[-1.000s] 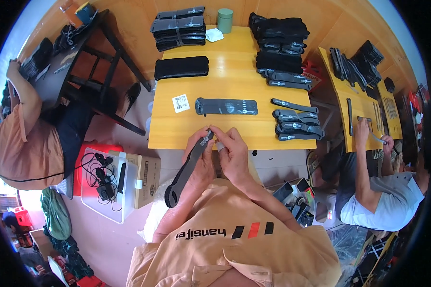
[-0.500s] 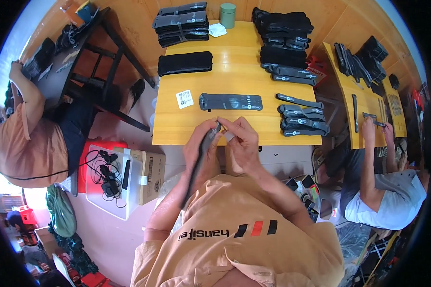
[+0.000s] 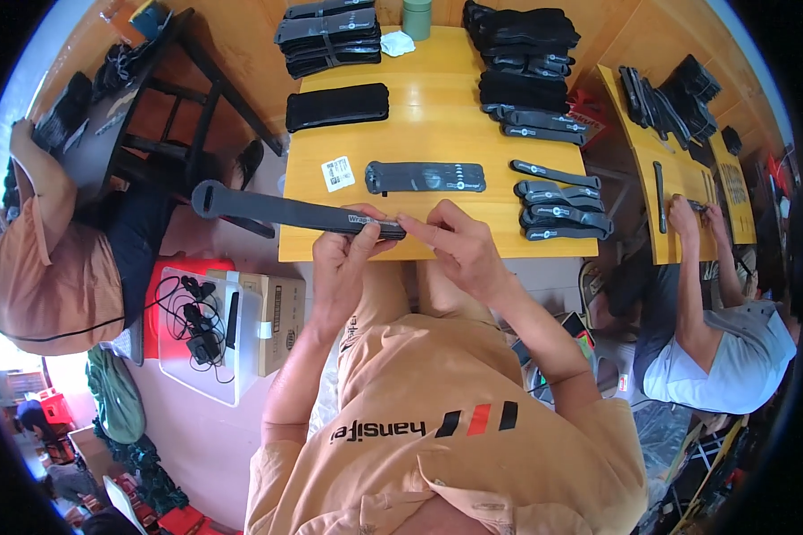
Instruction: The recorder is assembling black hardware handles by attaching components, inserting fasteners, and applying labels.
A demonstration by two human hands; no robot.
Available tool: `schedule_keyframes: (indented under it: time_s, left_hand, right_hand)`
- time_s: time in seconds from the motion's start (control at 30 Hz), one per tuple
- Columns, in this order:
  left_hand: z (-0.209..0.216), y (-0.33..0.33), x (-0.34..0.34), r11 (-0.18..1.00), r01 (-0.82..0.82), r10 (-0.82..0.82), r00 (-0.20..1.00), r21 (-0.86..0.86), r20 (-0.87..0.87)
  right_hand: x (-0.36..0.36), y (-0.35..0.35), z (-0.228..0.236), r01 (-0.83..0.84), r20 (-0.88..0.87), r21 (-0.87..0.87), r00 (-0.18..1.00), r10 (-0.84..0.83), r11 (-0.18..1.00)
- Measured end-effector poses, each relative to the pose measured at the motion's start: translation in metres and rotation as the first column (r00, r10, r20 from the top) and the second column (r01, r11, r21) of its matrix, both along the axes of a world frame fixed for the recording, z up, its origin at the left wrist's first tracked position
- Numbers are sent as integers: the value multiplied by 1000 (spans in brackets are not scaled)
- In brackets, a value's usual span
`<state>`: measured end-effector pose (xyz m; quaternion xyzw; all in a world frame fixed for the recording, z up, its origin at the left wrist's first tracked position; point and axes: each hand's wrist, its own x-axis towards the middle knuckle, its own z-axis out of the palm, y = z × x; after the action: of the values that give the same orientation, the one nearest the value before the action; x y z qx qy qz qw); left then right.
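A long dark grey strap (image 3: 277, 209) with a slotted round end stretches out to the left above the table's near edge. My left hand (image 3: 339, 276) is closed around its right end, thumb on top beside a small printed patch. My right hand (image 3: 464, 250) pinches the tip of that same end with thumb and forefinger, the other fingers curled. Just beyond my hands a flat bundle of grey straps (image 3: 426, 176) lies on the table, and left of it is a white printed label (image 3: 336, 174).
Strap stacks (image 3: 332, 40) stand at the back left, more straps (image 3: 526, 40) at the back right, and folded straps (image 3: 562, 209) near the right edge. A black pile (image 3: 337, 105) and green canister (image 3: 417, 20) are also on the wooden table (image 3: 433, 98). People work on both sides.
The strap has swung up from hanging along my left forearm to lying out leftward over the table edge. Both hands have turned with it, staying at its right end.
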<state>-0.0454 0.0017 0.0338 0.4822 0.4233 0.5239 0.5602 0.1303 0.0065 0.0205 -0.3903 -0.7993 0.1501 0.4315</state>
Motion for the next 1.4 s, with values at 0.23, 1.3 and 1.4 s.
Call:
schedule_keyframes:
  time_s: [0.23, 1.3, 1.4]
  left_hand:
    - [7, 7, -5, 968, 172, -129, 964, -180, 231]
    - [9, -1, -6, 989, 16, -73, 916, -145, -395]
    - [10, -3, -5, 990, 80, -106, 967, -119, -232]
  right_hand:
    - [-5, -13, -2, -123, -417, -463, 904, -94, 878]
    - [-25, -25, 14, 47, -92, -220, 993, -68, 974]
    - [-19, -22, 11, -49, -218, -326, 976, -24, 944]
